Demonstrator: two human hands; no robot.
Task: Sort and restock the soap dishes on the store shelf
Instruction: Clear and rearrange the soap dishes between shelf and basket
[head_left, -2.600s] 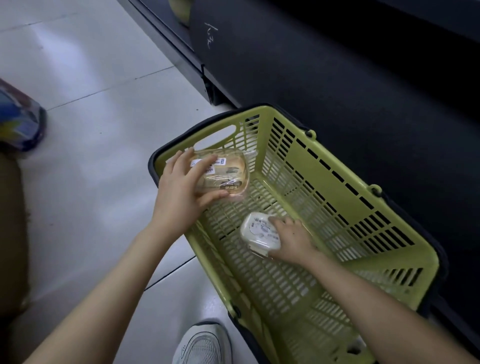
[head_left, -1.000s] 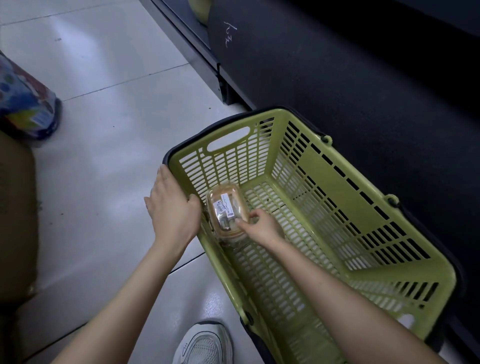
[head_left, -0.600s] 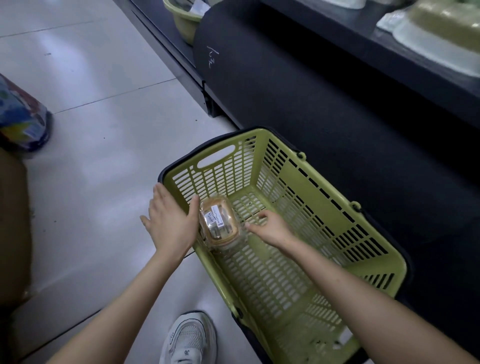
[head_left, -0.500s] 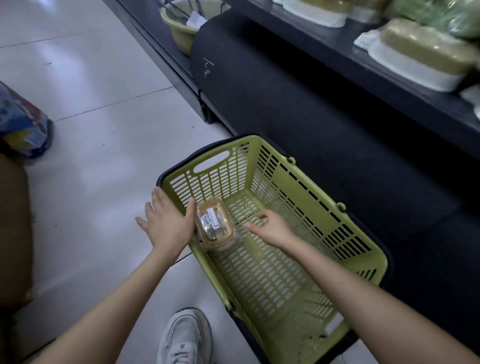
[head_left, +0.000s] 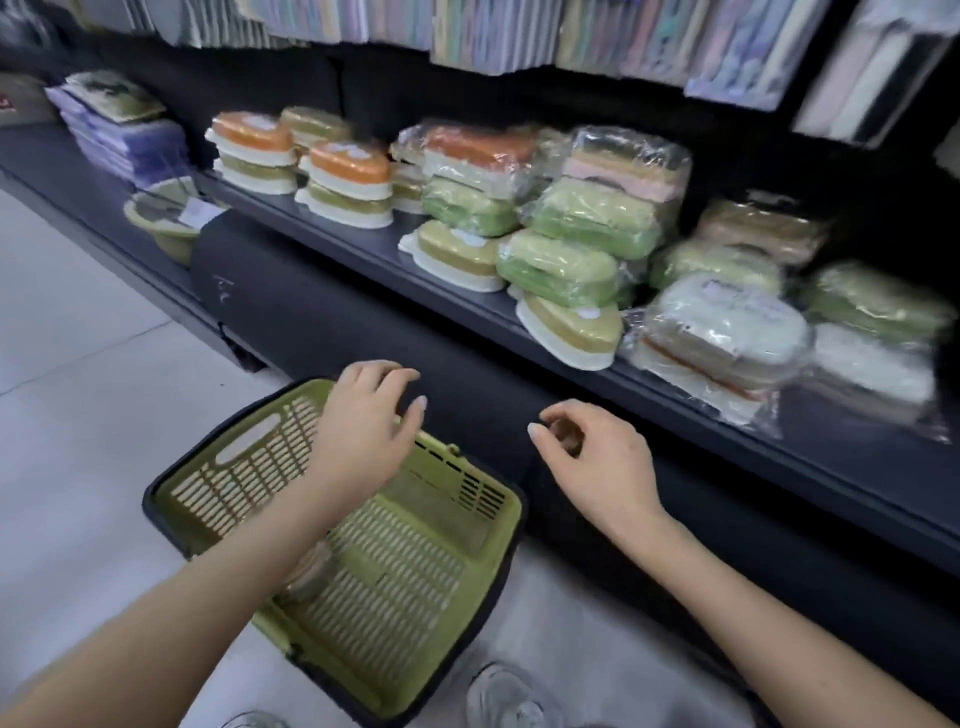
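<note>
At the far left of the long black store shelf (head_left: 332, 247) lay a pile of flat purple packets (head_left: 130, 143), and below it an olive-green round plastic basin (head_left: 166, 221). On the pale tiled floor stood the green slotted plastic shopping basket (head_left: 415, 597). The left hand (head_left: 363, 436) hovered over its far rim, fingers (head_left: 387, 371) loosely curled and slightly apart, gripping nothing. A clear amber soap dish (head_left: 311, 577) lay inside the basket against its near-left wall, well below those fingers; the left forearm covered most of it and blur hid its label. Up on the shelf, stacks of orange-lidded and olive soap dishes on white bases (head_left: 350, 182) stood well apart from both hands, then plastic-wrapped bundles of green soap dishes (head_left: 566, 265). The right hand (head_left: 602, 462) hung in front of the dark panel under the shelf, fingers bent inward near the thumb, with no object showing between them. Further right a wrapped white bundle (head_left: 727, 332) sat at the shelf edge, its contents hard to make out. A pale shoe (head_left: 509, 696) was cut off at the bottom
</note>
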